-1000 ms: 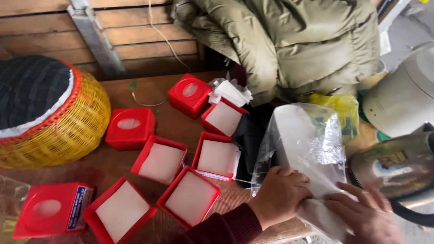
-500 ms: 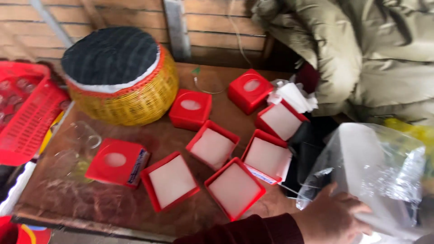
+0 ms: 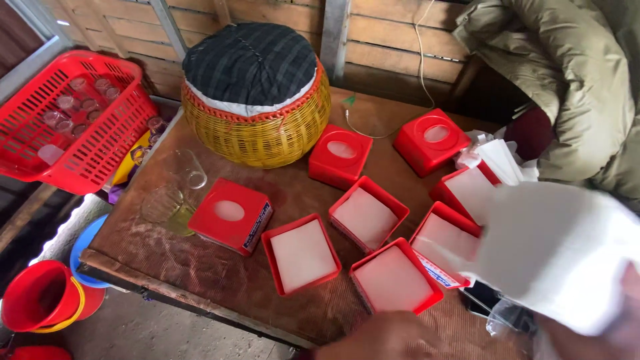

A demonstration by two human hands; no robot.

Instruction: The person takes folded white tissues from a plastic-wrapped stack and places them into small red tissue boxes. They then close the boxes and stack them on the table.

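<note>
The right hand grips a soft, light stack of white napkins by its edge, right of the open red boxes; left hand fingers unclear.

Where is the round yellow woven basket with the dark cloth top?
The round yellow woven basket sits at the wooden table's far edge, left of a closed red box.

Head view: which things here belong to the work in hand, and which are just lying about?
In hand:
- stack of white napkins, held by the right hand
- open red boxes filled with napkins
- closed red boxes
- left hand, near the boxes

Lying about:
- wicker basket
- red crate of glasses
- green jacket
- red bucket
</note>
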